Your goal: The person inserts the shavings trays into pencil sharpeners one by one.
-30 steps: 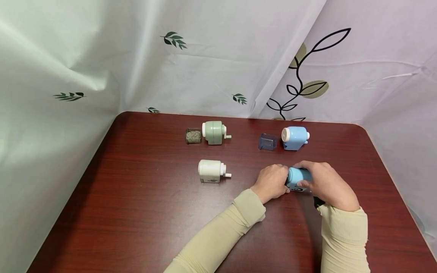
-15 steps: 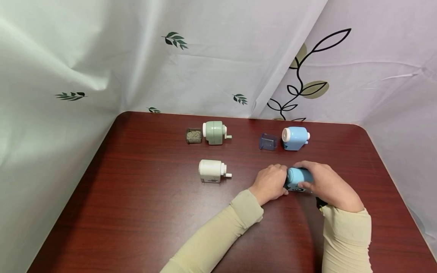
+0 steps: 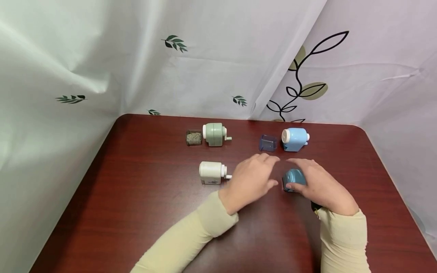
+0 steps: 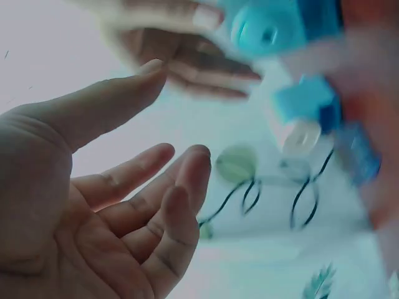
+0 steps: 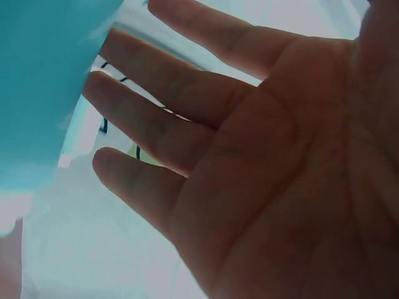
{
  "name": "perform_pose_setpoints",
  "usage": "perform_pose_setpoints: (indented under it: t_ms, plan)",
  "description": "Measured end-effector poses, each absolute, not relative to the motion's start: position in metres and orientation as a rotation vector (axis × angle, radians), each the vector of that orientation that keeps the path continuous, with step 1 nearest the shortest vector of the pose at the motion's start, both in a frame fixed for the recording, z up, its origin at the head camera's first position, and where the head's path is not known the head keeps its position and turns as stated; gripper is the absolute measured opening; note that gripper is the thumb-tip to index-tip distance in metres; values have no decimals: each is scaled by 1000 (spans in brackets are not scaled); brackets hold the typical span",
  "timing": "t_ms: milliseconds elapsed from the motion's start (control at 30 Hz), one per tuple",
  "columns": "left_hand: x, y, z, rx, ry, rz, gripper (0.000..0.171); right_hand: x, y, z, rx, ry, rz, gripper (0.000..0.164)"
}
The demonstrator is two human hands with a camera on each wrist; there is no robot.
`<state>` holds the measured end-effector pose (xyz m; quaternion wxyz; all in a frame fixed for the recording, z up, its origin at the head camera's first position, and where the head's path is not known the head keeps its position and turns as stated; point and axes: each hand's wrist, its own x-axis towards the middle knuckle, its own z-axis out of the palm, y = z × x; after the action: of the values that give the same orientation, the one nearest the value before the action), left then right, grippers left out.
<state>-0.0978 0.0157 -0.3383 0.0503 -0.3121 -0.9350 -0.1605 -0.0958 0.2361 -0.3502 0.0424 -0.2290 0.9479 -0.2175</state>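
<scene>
In the head view a teal pencil sharpener stands upright on the table at the right. My right hand hovers round it with thumb and fingers spread, and the right wrist view has the fingers straight beside its blue body. Whether a fingertip touches it I cannot tell. Left of it, my left hand is in the air, holding nothing, its thumb and fingers apart. A white pencil sharpener is nearest to the left hand, its crank tip by the knuckles.
At the back of the brown table stand a green pencil sharpener with its shavings drawer beside it, and a light blue pencil sharpener next to a clear bluish drawer. A white patterned curtain hangs behind.
My left hand has come away from the teal sharpener and moved left. The right hand has loosened, its fingers spreading off the body. The sharpener stays at about the same spot.
</scene>
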Motion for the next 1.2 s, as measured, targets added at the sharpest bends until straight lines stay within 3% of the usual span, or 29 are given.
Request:
perform_pose_setpoints:
  t_ms: [300,533,867,1200]
  plan:
    - [-128,-69,-296,-700,-2771,-709,54,-107,193,-335,-783,2876,-659,57]
    - [-160,-129,-290,-445,-2814,-793,54,-135,151,-315,-806,2866,-579,58]
    - [-201,-175,-333,-312,-3008,-751,56,-171,98,-303,-772,2847,-555,64]
    - [-236,-198,-379,-436,-3224,-647,88,-218,63,-320,-781,2836,-521,69]
